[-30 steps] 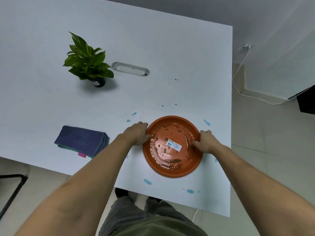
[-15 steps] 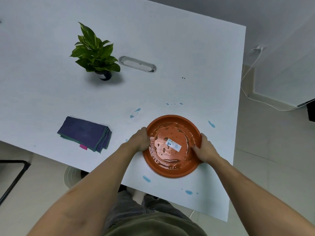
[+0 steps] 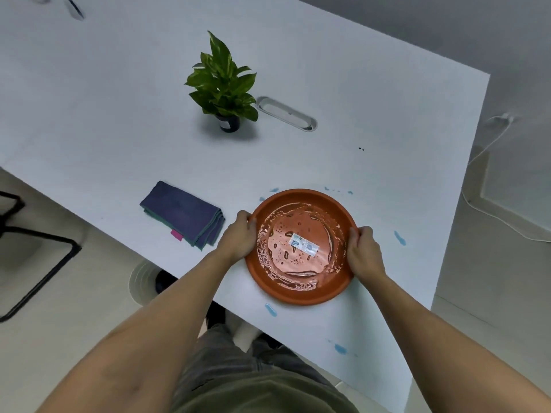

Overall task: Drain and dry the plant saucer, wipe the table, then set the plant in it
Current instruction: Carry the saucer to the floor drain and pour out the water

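Note:
A round terracotta plant saucer [image 3: 301,290] with a film of water and a white label inside is near the front edge of the white table [image 3: 119,114]. My left hand [image 3: 238,236] grips its left rim and my right hand [image 3: 363,254] grips its right rim. A small green plant in a dark pot [image 3: 222,84] stands farther back. A folded blue-purple cloth [image 3: 183,214] lies left of the saucer. Blue water drops [image 3: 399,237] dot the table around the saucer.
An oval cable grommet [image 3: 286,113] is set into the table right of the plant. A black chair frame [image 3: 35,245] and a round white base [image 3: 143,281] are on the floor at left. A white cable [image 3: 489,144] runs along the floor at right.
Both hands have closed tighter on the saucer's rim. The view has swung so that the table contents sit further right in the frame, and the water inside has sloshed.

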